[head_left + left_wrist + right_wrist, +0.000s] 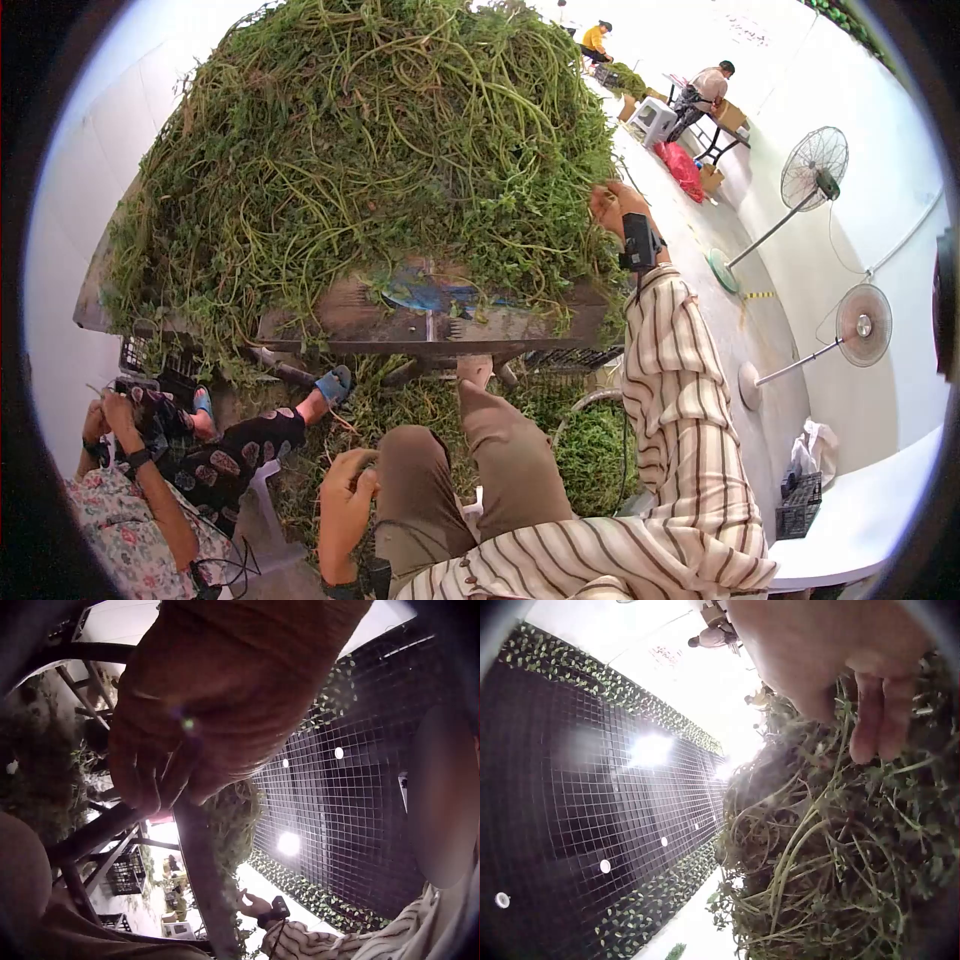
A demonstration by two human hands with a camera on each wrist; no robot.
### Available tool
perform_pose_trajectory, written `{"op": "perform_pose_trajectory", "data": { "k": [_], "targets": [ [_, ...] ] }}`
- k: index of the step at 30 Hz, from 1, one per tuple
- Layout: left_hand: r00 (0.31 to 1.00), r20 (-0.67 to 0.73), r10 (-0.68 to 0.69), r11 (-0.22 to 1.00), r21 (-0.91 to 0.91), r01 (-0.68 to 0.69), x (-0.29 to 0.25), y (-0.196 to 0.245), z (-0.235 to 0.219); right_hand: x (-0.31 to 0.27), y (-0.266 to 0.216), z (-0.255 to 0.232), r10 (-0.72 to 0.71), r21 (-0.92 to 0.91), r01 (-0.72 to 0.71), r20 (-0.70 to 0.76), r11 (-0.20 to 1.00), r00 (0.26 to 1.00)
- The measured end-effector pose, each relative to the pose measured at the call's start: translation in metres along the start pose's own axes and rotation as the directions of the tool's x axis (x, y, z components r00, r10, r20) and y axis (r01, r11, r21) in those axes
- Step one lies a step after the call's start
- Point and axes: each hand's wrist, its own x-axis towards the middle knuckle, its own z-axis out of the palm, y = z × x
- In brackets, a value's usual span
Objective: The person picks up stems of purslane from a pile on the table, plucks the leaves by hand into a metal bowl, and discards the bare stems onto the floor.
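A tall heap of leafy green stems covers a dark worn tabletop in front of me. At the heap's right edge, my right hand reaches out, a camera strapped to its wrist. The right wrist view shows its fingers bent down into the greens, with a long pale stem running up under them. My left hand hovers beside my left knee, its fingers loosely bent and nothing showing in them. In the left wrist view, that hand hangs near the table's edge.
More greens lie under the table. At the left sits another person, hands together. Two standing fans, a black crate and a white table stand at the right. Other people work farther back.
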Motion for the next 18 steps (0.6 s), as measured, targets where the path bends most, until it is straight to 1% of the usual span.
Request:
{"op": "perform_pose_trajectory", "data": {
  "k": [1, 3, 4, 5, 6, 7, 11, 14, 15, 17, 18],
  "targets": [
    [1.000, 0.004, 0.009, 1.000, 0.010, -0.009, 0.001, -0.001, -0.001, 0.003, -0.002, -0.003, 0.003, -0.005, -0.003, -0.004, 1.000, 1.000],
    [1.000, 0.000, -0.001, 1.000, -0.007, 0.001, 0.003, -0.005, -0.001, 0.006, -0.014, -0.008, -0.029, -0.179, 0.040, 0.065, 0.983, 0.997],
    [1.000, -0.006, -0.004, 1.000, -0.023, 0.004, 0.006, -0.006, -0.001, 0.002, -0.017, -0.003, -0.125, -0.273, 0.131, 0.039, 0.953, 0.991],
    [1.000, -0.004, -0.003, 1.000, -0.029, 0.003, 0.007, -0.008, -0.001, -0.003, -0.022, 0.002, -0.129, -0.278, 0.135, 0.039, 0.951, 0.991],
    [1.000, 0.006, 0.006, 1.000, -0.026, -0.006, 0.008, -0.011, -0.001, -0.008, -0.027, 0.007, -0.245, -0.329, 0.279, 0.142, 0.902, 0.959],
    [1.000, 0.014, 0.015, 1.000, -0.023, -0.015, 0.008, -0.012, -0.001, -0.014, -0.032, 0.013, -0.346, -0.360, 0.418, 0.250, 0.834, 0.904],
    [0.999, 0.022, 0.039, 0.999, -0.037, -0.039, 0.005, -0.007, 0.001, -0.058, -0.065, 0.049, -0.512, -0.336, 0.639, 0.396, 0.692, 0.763],
    [0.999, 0.006, 0.032, 0.999, -0.034, -0.031, -0.001, -0.005, 0.003, -0.091, -0.093, 0.074, -0.631, -0.253, 0.702, 0.312, 0.666, 0.711],
    [0.999, 0.009, 0.042, 0.999, -0.030, -0.042, -0.002, -0.006, 0.003, -0.087, -0.111, 0.074, -0.634, -0.239, 0.726, 0.362, 0.645, 0.683],
    [0.998, 0.009, 0.058, 0.998, -0.026, -0.057, -0.005, -0.007, 0.003, -0.099, -0.137, 0.083, -0.698, -0.169, 0.787, 0.379, 0.594, 0.608],
    [0.999, 0.001, 0.053, 0.998, -0.044, -0.053, -0.006, -0.006, 0.003, -0.108, -0.147, 0.088, -0.752, -0.135, 0.830, 0.364, 0.542, 0.550]
  ]
}}
